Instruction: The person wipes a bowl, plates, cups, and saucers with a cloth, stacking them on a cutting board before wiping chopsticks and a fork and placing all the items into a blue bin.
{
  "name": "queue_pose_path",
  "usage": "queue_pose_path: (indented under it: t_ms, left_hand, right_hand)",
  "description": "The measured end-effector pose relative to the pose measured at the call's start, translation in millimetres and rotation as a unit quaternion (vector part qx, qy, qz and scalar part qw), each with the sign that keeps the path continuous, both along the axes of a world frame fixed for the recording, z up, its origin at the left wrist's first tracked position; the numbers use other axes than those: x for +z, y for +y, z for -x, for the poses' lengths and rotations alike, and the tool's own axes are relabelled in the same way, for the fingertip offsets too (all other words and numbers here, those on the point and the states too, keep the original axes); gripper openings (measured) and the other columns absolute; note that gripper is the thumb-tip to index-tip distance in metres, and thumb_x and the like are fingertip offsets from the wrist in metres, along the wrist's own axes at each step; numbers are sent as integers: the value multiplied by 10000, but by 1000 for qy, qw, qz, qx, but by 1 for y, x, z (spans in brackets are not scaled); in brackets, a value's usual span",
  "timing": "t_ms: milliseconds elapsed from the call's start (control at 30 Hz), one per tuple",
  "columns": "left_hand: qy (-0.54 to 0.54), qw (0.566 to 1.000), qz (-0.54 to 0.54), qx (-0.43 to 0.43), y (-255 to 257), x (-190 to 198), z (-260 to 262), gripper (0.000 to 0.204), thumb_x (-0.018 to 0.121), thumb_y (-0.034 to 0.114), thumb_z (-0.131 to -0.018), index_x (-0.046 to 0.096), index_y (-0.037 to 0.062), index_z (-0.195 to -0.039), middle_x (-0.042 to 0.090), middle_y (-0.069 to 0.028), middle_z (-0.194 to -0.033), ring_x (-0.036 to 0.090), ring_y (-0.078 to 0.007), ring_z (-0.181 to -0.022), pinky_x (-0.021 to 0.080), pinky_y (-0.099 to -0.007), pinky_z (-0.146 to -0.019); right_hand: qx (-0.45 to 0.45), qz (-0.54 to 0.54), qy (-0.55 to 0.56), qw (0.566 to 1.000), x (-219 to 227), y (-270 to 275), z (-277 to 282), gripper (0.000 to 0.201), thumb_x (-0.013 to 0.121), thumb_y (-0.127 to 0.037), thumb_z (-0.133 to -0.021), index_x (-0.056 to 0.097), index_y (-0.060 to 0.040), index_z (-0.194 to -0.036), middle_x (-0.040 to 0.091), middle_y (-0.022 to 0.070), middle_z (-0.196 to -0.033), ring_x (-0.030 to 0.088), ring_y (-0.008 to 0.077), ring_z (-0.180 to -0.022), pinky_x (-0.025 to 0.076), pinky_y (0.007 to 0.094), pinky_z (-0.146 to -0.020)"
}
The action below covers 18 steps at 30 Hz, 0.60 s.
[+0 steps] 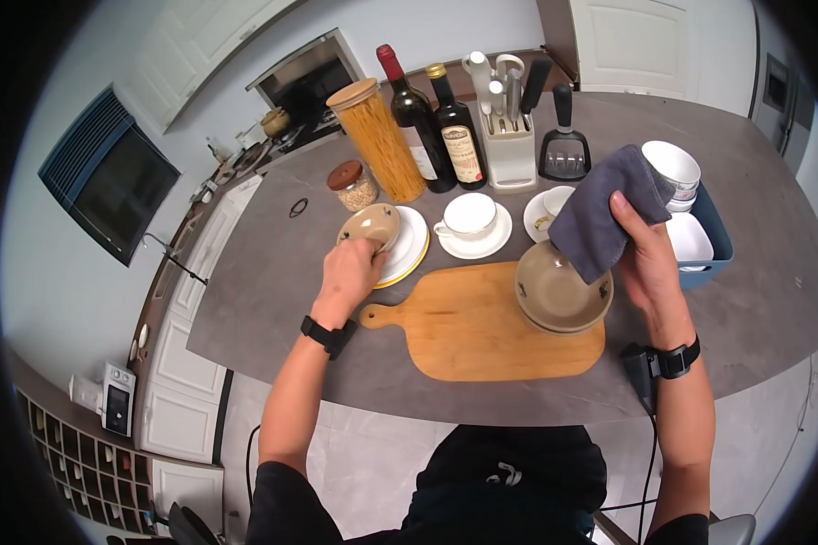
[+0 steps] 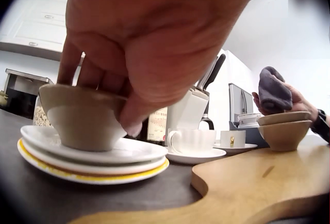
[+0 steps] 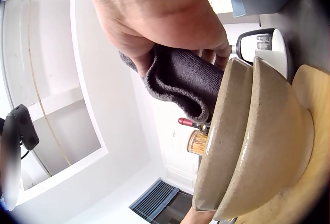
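Observation:
My left hand point(image 1: 350, 277) grips the near rim of a small beige bowl point(image 2: 85, 118), thumb outside and fingers inside. The bowl sits on a stack of white plates point(image 2: 139, 152), the lowest with a yellow rim. In my right hand point(image 1: 647, 259) is a dark grey cloth point(image 1: 600, 213), pinched between thumb and fingers. It hangs over two nested beige bowls point(image 1: 563, 295), which rest on the right end of a wooden cutting board point(image 1: 463, 341). In the right wrist view the folded cloth point(image 3: 180, 79) is right beside the upper bowl's rim.
Behind the board stand a white cup point(image 1: 471, 216) on a saucer, a pasta jar point(image 1: 377, 141), two bottles point(image 1: 459, 136), a knife block point(image 1: 509, 150) and a small jar point(image 1: 352, 186). At right, a blue bin point(image 1: 720, 236) holds white bowls point(image 1: 671, 168).

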<state>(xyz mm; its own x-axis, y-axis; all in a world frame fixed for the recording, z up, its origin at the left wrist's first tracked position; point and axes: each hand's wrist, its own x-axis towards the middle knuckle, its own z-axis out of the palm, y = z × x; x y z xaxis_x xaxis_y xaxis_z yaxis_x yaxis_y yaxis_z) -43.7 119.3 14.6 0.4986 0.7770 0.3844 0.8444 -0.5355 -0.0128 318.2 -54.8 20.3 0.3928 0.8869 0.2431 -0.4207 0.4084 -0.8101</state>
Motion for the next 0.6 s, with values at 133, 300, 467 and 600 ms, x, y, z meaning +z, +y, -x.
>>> queue_pose_path:
  t_ms: [133,300,467,600]
  left_hand:
    - [-157,983,73,65,-14,14,3,206,696,207,-945,753,14,-988,737,-139,-743,699,-308,-686,554,-400,-689]
    - [-489,816,287,-111,-71,43,-8,278,604,218,-1050,720,-28,-1105,747,-9,-850,668,-99,-732,522,-290,-677]
    - [-587,583,520,-214,-126,47,-26,360,588,149,-1058,561,-7,-1382,672,-63,-1261,641,-121,-1121,532,-266,-904]
    - [-600,583,490,-245,-158,39,-19,397,564,71,-1053,476,-10,-1431,586,-95,-1393,567,-147,-1281,472,-288,-1047]
  right_hand:
    - [-50,-18,23,998,5,-1,-7,497,719,-232,-987,530,-47,-1408,624,54,-1311,609,168,-1199,488,352,-1048]
    - [-169,-35,-126,977,48,-13,34,370,679,-255,-1018,636,6,-1277,699,70,-1158,669,131,-1039,549,324,-928]
    - [-54,-259,-606,750,55,-5,118,533,698,1,-782,606,-76,-1302,611,133,-1357,583,349,-1264,464,460,-1068]
    - [-91,-224,-724,646,60,-21,140,738,748,-9,-701,574,-128,-1409,530,115,-1494,471,356,-1414,355,528,-1184]
